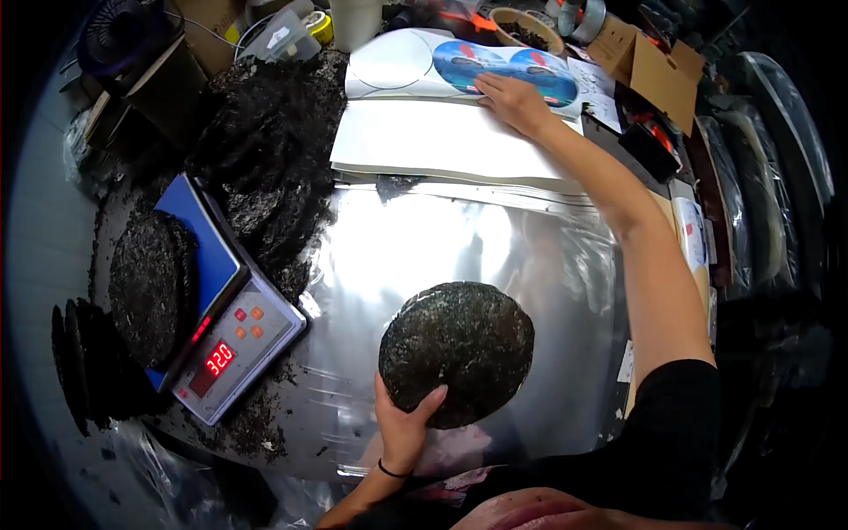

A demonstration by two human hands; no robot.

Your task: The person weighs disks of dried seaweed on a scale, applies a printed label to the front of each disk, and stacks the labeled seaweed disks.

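Observation:
My left hand [404, 421] holds a flat, round cake of dark dried seaweed [457, 351] by its lower edge, thumb on top. Beneath it lies a stack of clear plastic film [563, 397] that reflects the light. My right hand [513, 103] reaches to the far side, its fingers on the edge of a curled sheet of round printed labels [470, 63]. Whether the fingers pinch the sheet cannot be made out. White backing paper [437, 139] spreads below the labels. To the left, more round seaweed cakes [149, 285] rest on the blue plate of a digital scale [245, 344].
A heap of loose dark seaweed [265, 146] lies behind the scale. More thin cakes [86, 364] stand at the left edge. A fan [122, 33], a bowl [527, 30] and an open cardboard box [662, 76] line the back. Plastic-wrapped bundles [755, 185] stand at right.

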